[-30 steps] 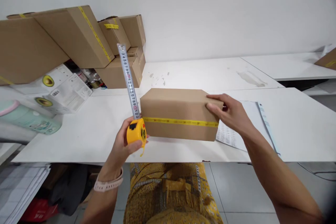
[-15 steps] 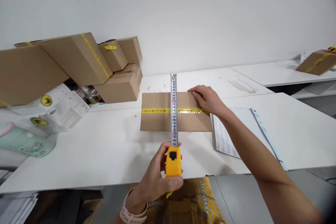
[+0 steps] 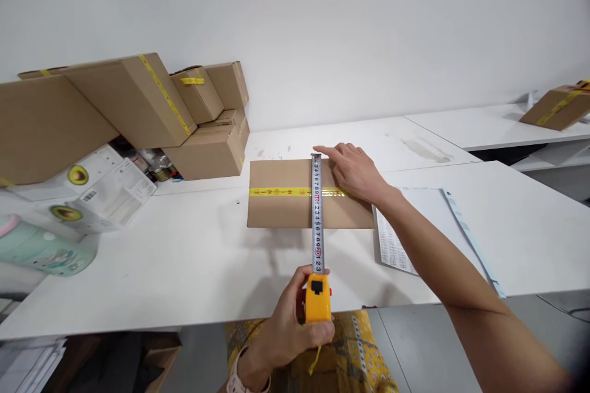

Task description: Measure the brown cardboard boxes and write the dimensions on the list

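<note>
My left hand (image 3: 290,325) is closed around a yellow tape measure (image 3: 318,299) near the table's front edge. Its silver blade is pulled out and reaches away from me over a flat-lying cardboard box (image 3: 276,212) sealed with yellow tape. The blade's metal hook is by the box's far edge. My right hand (image 3: 354,172) rests over the far right part of the box, index finger stretched out to the hook. Its other fingers are bent, their tips partly hidden.
Several cardboard boxes (image 3: 207,150) are stacked at the left, beside a white carton with avocado pictures (image 3: 115,190) and a mint-green bottle (image 3: 50,249). Printed papers (image 3: 428,227) lie under my right forearm. Another taped box (image 3: 550,107) stands far right on the white table (image 3: 161,276).
My left hand has moved the tape measure right and towards me, and its hook has come down to the box's far edge. My right index finger has stretched left to the hook.
</note>
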### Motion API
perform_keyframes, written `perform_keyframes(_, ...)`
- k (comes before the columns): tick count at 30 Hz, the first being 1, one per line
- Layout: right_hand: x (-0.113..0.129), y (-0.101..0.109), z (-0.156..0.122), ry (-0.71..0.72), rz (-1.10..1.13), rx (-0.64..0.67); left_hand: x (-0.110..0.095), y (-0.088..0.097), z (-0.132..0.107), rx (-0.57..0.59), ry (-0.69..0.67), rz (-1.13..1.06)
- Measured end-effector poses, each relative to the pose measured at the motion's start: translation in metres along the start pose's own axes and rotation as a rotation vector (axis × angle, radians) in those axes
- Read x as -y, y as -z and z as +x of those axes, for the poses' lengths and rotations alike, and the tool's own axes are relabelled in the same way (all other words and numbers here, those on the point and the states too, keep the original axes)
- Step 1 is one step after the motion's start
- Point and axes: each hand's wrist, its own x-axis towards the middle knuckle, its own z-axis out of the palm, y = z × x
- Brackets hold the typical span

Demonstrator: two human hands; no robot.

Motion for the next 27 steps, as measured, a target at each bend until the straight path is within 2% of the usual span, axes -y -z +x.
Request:
perform_keyframes(6, -0.0034, -0.0059, 0.0039, 0.005, -0.012, 0.003, 0.0017, -0.0032, 0.0001, -0.007, 0.05, -0.007)
perform_keyframes(13, -0.0032, -0.006, 0.0033, -0.015, 0.008, 0.003, 0.0076, -0.0039, 0.0017, -0.011, 0.005, 0.03)
perform_keyframes(27, -0.0035, -0.0074, 0.0051, -0.025, -0.022, 0.0, 0.0063, -0.0067, 0.002, -0.029, 0.002, 0.129)
